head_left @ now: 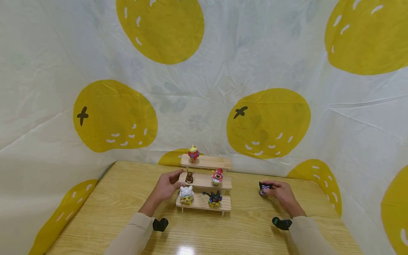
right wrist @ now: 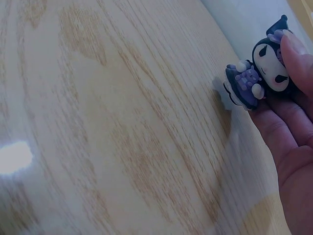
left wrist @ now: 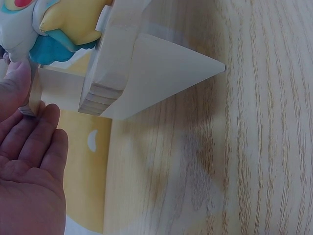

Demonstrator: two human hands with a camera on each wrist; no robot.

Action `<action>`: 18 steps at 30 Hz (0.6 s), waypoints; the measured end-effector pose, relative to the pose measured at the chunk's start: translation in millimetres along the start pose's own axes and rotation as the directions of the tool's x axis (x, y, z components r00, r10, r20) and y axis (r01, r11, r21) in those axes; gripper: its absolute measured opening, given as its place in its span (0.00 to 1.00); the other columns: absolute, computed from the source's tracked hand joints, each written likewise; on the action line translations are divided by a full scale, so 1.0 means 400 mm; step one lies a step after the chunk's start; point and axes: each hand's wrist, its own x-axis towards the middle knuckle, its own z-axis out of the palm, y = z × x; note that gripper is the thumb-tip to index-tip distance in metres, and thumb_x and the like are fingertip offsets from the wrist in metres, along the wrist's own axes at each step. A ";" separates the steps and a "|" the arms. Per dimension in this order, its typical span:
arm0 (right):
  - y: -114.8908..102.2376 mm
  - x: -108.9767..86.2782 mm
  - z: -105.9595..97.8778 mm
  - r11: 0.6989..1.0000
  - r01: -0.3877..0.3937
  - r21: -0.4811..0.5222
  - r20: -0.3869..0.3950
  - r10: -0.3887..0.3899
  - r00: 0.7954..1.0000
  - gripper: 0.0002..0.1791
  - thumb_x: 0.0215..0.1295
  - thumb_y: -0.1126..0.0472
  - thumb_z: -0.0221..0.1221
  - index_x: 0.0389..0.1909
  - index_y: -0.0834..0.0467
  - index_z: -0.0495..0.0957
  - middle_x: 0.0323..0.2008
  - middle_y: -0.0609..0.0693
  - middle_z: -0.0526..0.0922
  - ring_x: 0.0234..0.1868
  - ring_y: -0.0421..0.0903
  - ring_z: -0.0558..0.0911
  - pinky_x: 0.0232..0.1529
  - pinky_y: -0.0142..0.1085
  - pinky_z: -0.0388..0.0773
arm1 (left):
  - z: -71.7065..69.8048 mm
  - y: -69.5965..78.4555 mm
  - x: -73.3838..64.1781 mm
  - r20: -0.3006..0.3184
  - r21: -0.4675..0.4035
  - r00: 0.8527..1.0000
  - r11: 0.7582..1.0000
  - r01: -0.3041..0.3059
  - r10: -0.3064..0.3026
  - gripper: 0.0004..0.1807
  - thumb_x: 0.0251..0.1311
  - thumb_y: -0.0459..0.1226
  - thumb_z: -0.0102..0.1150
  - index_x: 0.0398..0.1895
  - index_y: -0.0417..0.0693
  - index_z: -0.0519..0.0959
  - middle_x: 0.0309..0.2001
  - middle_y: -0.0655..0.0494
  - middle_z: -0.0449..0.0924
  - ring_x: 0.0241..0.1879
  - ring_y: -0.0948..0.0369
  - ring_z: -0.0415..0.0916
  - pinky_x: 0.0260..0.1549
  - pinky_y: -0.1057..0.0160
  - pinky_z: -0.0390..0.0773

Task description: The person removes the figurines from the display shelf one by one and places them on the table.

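Five toys [head_left: 186, 196] are set on the wooden stand [head_left: 200, 204]: two low, two in the middle, one on top. One black toy [right wrist: 268, 72] seems left to be put up. It is pinched by the right hand [head_left: 284, 196] over the counter [head_left: 251, 226], to the stand's right. The left end of the middle shelf [head_left: 203, 180] is gripped by the left hand [head_left: 164, 186].

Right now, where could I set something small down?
The table is bare between the stand and the right hand, and in front of the stand. The top shelf has room right of the red-bodied figurine. Crowded: the lower shelves, each with two figurines, the left hand beside them.
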 end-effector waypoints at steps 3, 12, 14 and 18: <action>0.000 -0.001 0.000 1.000 0.000 0.005 -0.002 0.001 1.000 0.24 0.70 0.68 0.64 0.65 0.69 0.78 0.61 0.65 0.82 0.46 0.35 0.81 0.47 0.27 0.84 | 0.001 0.000 0.000 -0.005 0.008 1.000 1.000 -0.001 0.001 0.31 0.68 0.33 0.66 0.74 0.39 0.72 0.74 0.40 0.72 0.72 0.39 0.71 0.66 0.45 0.79; -0.003 -0.002 -0.001 0.998 0.025 0.049 0.008 -0.026 1.000 0.24 0.70 0.70 0.64 0.65 0.73 0.76 0.58 0.65 0.84 0.44 0.33 0.83 0.45 0.27 0.85 | 0.002 0.001 0.004 -0.008 0.028 1.000 1.000 -0.003 0.003 0.31 0.69 0.32 0.65 0.74 0.37 0.71 0.74 0.39 0.71 0.72 0.40 0.71 0.68 0.44 0.77; 0.000 0.000 -0.002 0.998 0.027 0.056 0.009 -0.027 1.000 0.24 0.70 0.70 0.64 0.65 0.73 0.76 0.58 0.65 0.84 0.43 0.33 0.83 0.45 0.27 0.85 | 0.002 0.001 0.003 -0.008 0.030 1.000 1.000 -0.002 0.003 0.31 0.69 0.32 0.65 0.74 0.37 0.71 0.74 0.39 0.71 0.72 0.40 0.71 0.68 0.44 0.77; 0.002 0.002 -0.003 0.998 0.017 0.055 0.013 -0.018 1.000 0.25 0.70 0.70 0.64 0.66 0.73 0.76 0.59 0.64 0.84 0.44 0.33 0.83 0.45 0.27 0.85 | 0.003 0.000 0.003 -0.007 0.029 1.000 1.000 0.005 -0.005 0.31 0.69 0.31 0.65 0.75 0.37 0.71 0.74 0.39 0.71 0.72 0.40 0.71 0.68 0.44 0.77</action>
